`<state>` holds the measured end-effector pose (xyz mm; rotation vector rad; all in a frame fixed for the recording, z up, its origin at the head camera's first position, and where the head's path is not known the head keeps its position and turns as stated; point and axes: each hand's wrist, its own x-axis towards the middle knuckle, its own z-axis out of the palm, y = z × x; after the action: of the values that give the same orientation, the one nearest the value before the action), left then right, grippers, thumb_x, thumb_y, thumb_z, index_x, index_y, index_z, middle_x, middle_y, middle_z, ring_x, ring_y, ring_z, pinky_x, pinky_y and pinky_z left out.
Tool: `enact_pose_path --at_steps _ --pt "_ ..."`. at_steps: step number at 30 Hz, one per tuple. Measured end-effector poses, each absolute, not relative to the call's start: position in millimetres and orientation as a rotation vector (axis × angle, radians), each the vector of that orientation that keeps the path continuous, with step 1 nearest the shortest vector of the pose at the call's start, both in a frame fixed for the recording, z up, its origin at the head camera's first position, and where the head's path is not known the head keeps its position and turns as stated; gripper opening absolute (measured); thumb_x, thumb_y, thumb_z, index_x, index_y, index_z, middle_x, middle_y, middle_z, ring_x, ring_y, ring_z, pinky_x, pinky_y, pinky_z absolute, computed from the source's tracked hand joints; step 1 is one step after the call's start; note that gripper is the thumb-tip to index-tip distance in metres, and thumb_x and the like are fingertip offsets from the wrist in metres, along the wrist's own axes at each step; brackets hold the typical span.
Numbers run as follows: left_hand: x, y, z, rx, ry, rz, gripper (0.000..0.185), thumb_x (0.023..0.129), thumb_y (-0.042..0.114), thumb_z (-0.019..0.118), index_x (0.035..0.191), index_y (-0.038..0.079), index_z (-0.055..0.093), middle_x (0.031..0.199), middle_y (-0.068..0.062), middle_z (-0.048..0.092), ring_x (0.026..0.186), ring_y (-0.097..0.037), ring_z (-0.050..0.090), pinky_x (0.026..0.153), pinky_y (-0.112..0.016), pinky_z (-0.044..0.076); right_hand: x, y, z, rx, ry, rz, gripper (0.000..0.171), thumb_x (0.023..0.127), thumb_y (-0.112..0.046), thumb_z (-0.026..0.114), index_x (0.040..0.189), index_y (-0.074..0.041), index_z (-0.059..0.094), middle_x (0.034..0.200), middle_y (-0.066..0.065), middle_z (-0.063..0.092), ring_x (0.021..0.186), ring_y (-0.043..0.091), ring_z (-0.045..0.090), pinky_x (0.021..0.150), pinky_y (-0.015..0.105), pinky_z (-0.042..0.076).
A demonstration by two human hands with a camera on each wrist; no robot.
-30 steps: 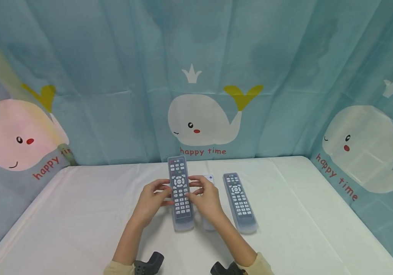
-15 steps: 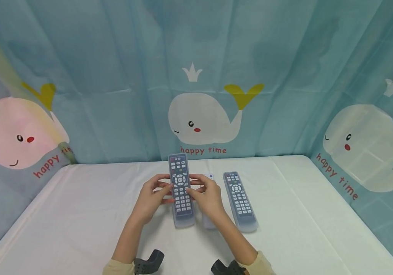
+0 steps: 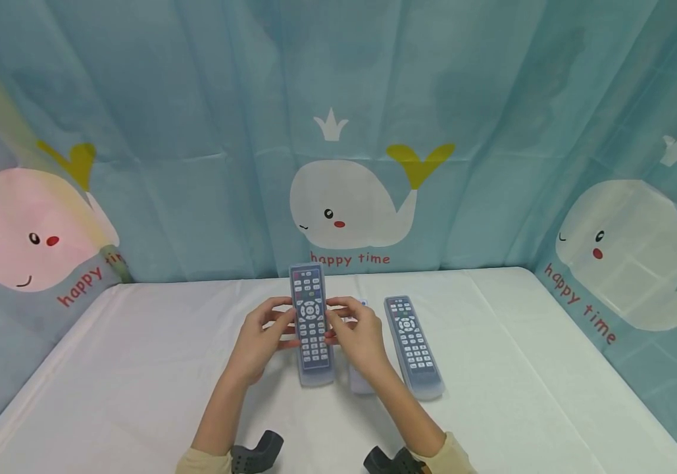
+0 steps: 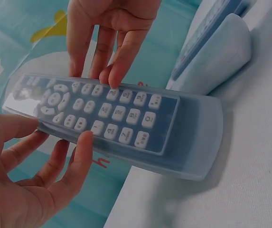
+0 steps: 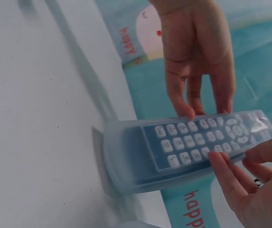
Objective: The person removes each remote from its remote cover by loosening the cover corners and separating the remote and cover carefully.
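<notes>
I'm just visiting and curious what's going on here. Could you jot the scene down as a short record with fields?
Held item: remote control in a clear soft cover, its near end resting on the table
Left hand: grips the remote's left edge
Right hand: grips its right edge
Beside it: second covered remote lying flat to the right
Between them: a white item, mostly hidden
Backdrop: teal whale curtain

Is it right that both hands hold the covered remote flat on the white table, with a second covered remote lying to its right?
Not quite. The hands hold the covered remote tilted, only its lower end on the table, as the left wrist view shows. A second covered remote does lie to its right.
</notes>
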<state>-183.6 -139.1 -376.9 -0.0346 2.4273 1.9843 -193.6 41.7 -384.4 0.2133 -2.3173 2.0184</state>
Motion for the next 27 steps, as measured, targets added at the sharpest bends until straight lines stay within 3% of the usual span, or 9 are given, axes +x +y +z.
enact_pose_path --at_steps 12,27 --pt "-181 -136 -372 0.024 2.397 2.066 0.038 0.112 0.017 0.054 0.147 0.001 0.054 0.133 -0.025 0.056 0.121 -0.041 0.065 0.088 -0.038 0.064 -193 41 -379 0.128 -2.249 2.083 0.024 0.108 -0.017 0.062 0.123 0.002 0.066 0.104 0.018 0.066 0.073 0.017 0.073 0.071 0.032 0.066" --pt "-180 -133 -366 0.049 2.396 2.155 0.034 0.113 0.022 0.052 0.137 -0.002 0.061 0.129 -0.022 0.059 0.118 -0.037 0.069 0.093 -0.041 0.063 -192 38 -374 0.084 -2.19 2.122 0.022 0.109 -0.015 0.061 0.119 0.003 0.067 0.112 0.019 0.067 0.085 0.022 0.076 0.079 0.03 0.065"
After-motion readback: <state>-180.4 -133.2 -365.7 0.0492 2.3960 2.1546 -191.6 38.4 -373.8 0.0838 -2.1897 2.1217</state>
